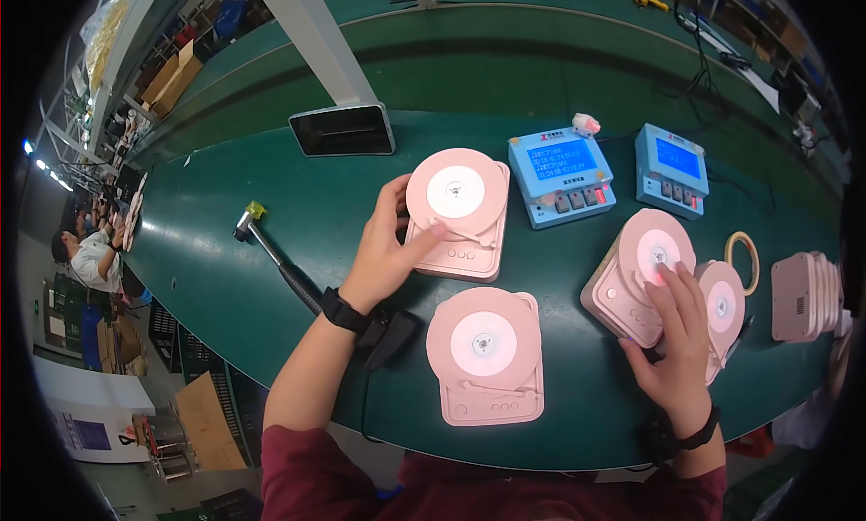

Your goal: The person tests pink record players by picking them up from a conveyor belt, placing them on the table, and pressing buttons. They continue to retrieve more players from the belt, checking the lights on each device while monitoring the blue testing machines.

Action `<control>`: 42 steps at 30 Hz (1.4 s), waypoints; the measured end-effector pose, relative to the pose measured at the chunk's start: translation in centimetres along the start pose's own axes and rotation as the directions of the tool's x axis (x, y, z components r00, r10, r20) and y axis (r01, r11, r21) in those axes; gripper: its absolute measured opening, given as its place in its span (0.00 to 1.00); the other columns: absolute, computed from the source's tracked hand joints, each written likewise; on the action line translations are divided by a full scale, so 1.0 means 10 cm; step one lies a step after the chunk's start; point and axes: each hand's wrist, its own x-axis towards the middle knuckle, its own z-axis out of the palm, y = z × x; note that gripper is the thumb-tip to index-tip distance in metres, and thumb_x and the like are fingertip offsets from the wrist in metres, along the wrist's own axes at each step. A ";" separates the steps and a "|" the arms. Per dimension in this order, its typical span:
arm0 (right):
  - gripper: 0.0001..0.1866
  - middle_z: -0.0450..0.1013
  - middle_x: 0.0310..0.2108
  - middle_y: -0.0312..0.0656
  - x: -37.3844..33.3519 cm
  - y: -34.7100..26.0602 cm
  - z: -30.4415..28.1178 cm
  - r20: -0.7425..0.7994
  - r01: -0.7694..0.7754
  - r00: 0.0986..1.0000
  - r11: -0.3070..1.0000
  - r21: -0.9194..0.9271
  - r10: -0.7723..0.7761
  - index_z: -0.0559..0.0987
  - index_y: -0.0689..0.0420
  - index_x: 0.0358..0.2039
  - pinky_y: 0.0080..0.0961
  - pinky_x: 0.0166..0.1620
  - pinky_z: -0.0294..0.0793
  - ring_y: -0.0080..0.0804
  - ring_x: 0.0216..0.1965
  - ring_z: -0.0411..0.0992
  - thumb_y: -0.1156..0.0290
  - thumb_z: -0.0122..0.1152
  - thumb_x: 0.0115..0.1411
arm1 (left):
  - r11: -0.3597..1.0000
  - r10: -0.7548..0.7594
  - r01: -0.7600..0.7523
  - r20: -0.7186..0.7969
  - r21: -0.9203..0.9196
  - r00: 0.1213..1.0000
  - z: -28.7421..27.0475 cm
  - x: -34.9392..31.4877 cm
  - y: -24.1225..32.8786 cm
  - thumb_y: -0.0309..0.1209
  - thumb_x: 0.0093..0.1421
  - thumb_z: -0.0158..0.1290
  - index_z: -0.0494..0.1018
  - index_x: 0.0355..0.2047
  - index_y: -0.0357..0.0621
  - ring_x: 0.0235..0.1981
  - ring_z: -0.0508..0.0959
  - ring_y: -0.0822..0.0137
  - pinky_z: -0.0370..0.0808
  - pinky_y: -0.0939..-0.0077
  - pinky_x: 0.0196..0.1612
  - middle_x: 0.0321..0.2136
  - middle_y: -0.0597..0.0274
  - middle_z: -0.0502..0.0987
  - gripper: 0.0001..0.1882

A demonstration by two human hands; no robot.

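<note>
2 pink turntable-shaped units were being handled on the green table (pixel 216 174). The farther-left unit (pixel 460 216) was gripped by the left hand (pixel 383 255), its thumb laid over the front by the small arm and its fingers wrapped at the left edge. The right-hand unit (pixel 639 267), set at an angle, was touched on its disc by the fingertips of the right hand (pixel 672 368), with the thumb held near the front corner; whether it was firmly clamped there could not be told. A 3rd unit (pixel 487 359) was left untouched near the table's close edge, and a 4th unit (pixel 722 309) was partly hidden behind the right hand. At the far right, a row of pink cases (pixel 803 295) was seen near a ring of tape (pixel 753 261). Beyond the handled units, 2 blue boxes were placed, the left box (pixel 559 174) with more text displayed than the right box (pixel 672 169). As far as could be judged, the assembly of the 3 nearest units was well advanced, since a disc and a small arm were already fitted on each. The handling of 2 units was unfinished, as neither had been released; whether any unit had been checked could not be determined.
</note>
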 end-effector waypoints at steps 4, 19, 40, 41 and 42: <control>0.35 0.66 0.58 0.49 0.01 0.00 -0.02 0.006 0.039 0.999 0.999 0.035 -0.040 0.71 0.59 0.53 0.49 0.64 0.55 0.55 0.63 0.59 0.80 0.69 0.39 | 0.935 0.177 -0.187 0.060 0.301 0.982 0.11 -0.09 0.04 0.37 0.49 0.66 0.52 0.61 0.33 0.58 0.67 0.55 0.64 0.64 0.60 0.56 0.43 0.65 0.46; 0.32 0.72 0.52 0.44 0.05 0.07 -0.11 0.117 0.162 0.975 0.964 0.212 -0.190 0.74 0.58 0.49 0.52 0.65 0.54 0.49 0.60 0.64 0.81 0.67 0.38 | 0.993 0.117 -0.116 -0.035 0.025 0.993 0.20 -0.11 -0.06 0.30 0.45 0.67 0.38 0.64 0.38 0.60 0.64 0.52 0.60 0.61 0.63 0.57 0.40 0.59 0.56; 0.32 0.71 0.52 0.43 0.05 0.07 -0.14 0.163 0.199 0.957 0.953 0.227 -0.239 0.74 0.57 0.49 0.49 0.64 0.56 0.46 0.60 0.65 0.80 0.65 0.38 | 0.993 0.114 -0.114 0.000 0.019 0.993 0.17 -0.11 -0.06 0.33 0.48 0.65 0.41 0.64 0.35 0.61 0.63 0.53 0.59 0.63 0.63 0.57 0.42 0.60 0.53; 0.32 0.71 0.52 0.43 0.05 0.07 -0.13 0.163 0.199 0.957 0.953 0.227 -0.239 0.74 0.57 0.49 0.49 0.64 0.56 0.46 0.60 0.65 0.80 0.65 0.38 | 0.993 0.113 -0.113 -0.002 0.015 0.994 0.17 -0.12 -0.07 0.33 0.48 0.65 0.41 0.64 0.35 0.61 0.62 0.53 0.59 0.63 0.63 0.58 0.41 0.60 0.53; 0.32 0.71 0.52 0.43 0.05 0.07 -0.13 0.162 0.201 0.957 0.953 0.227 -0.241 0.74 0.57 0.49 0.49 0.64 0.56 0.46 0.60 0.65 0.80 0.65 0.38 | 0.994 0.112 -0.112 -0.004 0.010 0.994 0.16 -0.12 -0.07 0.33 0.48 0.65 0.41 0.64 0.35 0.61 0.62 0.53 0.59 0.63 0.64 0.58 0.41 0.59 0.53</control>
